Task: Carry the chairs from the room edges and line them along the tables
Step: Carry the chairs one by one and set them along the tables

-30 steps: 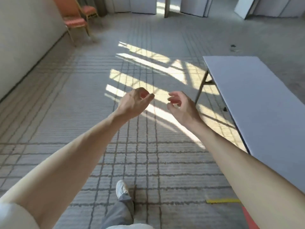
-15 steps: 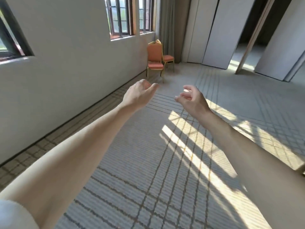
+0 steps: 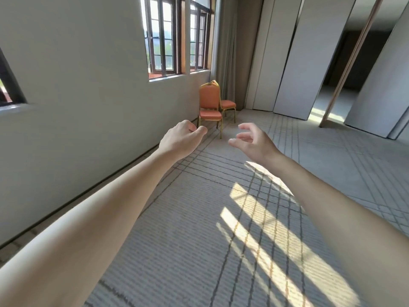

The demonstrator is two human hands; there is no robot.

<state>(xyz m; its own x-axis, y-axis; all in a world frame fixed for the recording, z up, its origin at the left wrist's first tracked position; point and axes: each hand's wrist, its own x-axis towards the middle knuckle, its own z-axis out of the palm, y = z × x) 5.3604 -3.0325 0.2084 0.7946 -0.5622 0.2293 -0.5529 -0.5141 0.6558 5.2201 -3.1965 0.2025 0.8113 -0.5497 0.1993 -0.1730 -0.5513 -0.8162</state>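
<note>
Neither hand grips anything: the left hand (image 3: 181, 138) and the right hand (image 3: 252, 140) are held out in the air with fingers loosely curled, well apart from the near chair (image 3: 209, 103). It stands on the carpet below and to the right of the window (image 3: 163, 36); the second chair (image 3: 228, 104) is just behind it, farther from the window. Both have orange padded seats and backs on slim gold metal frames. Judged rigid and fairly light — frame smooth, padding soft. Best hold: the back's top rail and the seat's front edge.
</note>
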